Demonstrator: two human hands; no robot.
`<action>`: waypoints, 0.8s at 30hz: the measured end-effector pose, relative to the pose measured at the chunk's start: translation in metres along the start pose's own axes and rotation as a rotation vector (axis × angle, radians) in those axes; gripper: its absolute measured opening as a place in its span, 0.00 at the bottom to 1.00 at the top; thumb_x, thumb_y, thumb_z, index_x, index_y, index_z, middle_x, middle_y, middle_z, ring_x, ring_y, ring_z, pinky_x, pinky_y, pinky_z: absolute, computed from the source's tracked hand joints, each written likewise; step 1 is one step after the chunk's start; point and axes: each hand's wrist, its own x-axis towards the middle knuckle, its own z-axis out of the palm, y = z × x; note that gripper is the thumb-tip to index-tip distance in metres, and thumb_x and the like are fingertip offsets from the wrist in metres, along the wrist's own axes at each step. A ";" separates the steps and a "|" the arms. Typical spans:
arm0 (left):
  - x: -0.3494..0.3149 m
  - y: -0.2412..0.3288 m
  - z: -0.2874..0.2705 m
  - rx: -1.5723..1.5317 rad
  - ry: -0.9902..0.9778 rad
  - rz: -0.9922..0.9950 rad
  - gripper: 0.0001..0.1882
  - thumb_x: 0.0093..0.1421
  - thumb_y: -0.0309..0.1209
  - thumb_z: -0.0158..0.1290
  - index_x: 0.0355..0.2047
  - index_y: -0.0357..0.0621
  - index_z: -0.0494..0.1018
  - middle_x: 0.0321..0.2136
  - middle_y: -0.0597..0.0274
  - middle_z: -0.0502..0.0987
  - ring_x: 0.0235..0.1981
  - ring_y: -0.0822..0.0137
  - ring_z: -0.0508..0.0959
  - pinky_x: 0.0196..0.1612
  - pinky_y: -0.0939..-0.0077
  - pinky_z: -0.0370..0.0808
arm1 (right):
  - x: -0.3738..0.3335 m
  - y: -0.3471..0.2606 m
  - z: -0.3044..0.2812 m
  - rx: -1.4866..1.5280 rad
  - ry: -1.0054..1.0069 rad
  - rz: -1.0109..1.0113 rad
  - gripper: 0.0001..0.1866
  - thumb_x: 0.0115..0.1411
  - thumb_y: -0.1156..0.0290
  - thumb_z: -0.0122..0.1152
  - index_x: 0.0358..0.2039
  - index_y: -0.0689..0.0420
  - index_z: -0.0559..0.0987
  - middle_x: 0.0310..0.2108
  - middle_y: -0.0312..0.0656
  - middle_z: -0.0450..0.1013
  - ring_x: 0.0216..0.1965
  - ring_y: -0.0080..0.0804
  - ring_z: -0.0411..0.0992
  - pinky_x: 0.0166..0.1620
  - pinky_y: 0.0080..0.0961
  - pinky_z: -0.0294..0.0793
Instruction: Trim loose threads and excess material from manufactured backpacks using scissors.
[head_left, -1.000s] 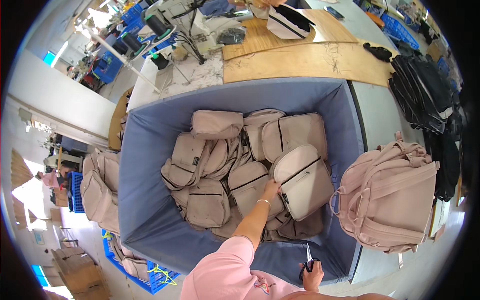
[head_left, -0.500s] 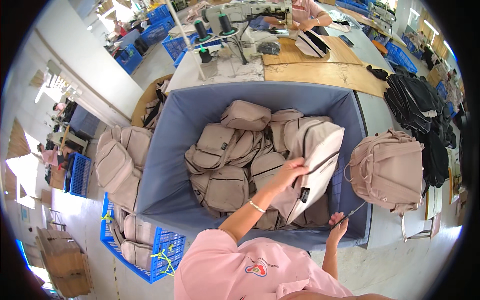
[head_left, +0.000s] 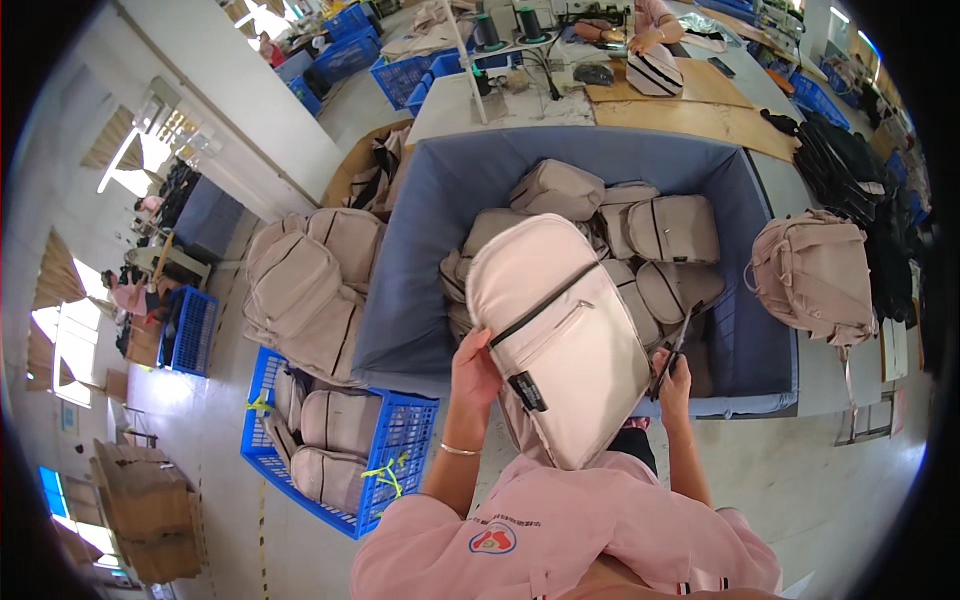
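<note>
Lifted since the earlier frame: beige backpack panel (head_left: 560, 340), now clear of the blue fabric bin (head_left: 420, 260), held upright before the chest. Left hand (head_left: 474, 372) grip clamped on its lower-left edge; right hand (head_left: 672, 375) closed around thread snips (head_left: 672, 350) beside its right edge. Handling: keep snip points off the fabric, turn panel by the left grip.

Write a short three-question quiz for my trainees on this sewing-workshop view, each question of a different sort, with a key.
1. True or false: the left hand grips the edge of the pale pink backpack.
2. Multiple choice: the right hand holds A) a cup, B) a thin dark tool, C) nothing.
3. Fill in: the other backpacks are heaped in a large ____ fabric bin.

Key: 1 true; 2 B; 3 blue.
</note>
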 end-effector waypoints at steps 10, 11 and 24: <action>-0.078 0.066 -0.117 -0.249 -0.048 0.097 0.21 0.65 0.34 0.48 0.54 0.36 0.72 0.52 0.52 0.78 0.53 0.56 0.77 0.60 0.60 0.71 | -0.101 -0.017 0.056 0.233 -0.131 0.176 0.14 0.53 0.73 0.72 0.30 0.53 0.71 0.24 0.25 0.65 0.25 0.15 0.62 0.29 0.17 0.61; -0.077 0.066 -0.131 -0.235 -0.035 0.072 0.20 0.66 0.35 0.47 0.54 0.36 0.73 0.52 0.52 0.78 0.52 0.57 0.78 0.59 0.61 0.71 | -0.109 -0.018 0.050 0.251 -0.104 0.143 0.15 0.53 0.73 0.73 0.30 0.53 0.70 0.24 0.24 0.65 0.25 0.15 0.62 0.29 0.17 0.61; -0.147 -0.051 -0.191 0.489 0.375 -0.079 0.24 0.69 0.46 0.49 0.54 0.40 0.70 0.47 0.63 0.77 0.44 0.70 0.77 0.46 0.74 0.75 | -0.163 0.006 0.030 -0.217 -0.041 0.201 0.22 0.50 0.61 0.75 0.28 0.62 0.71 0.23 0.34 0.65 0.26 0.26 0.59 0.31 0.29 0.64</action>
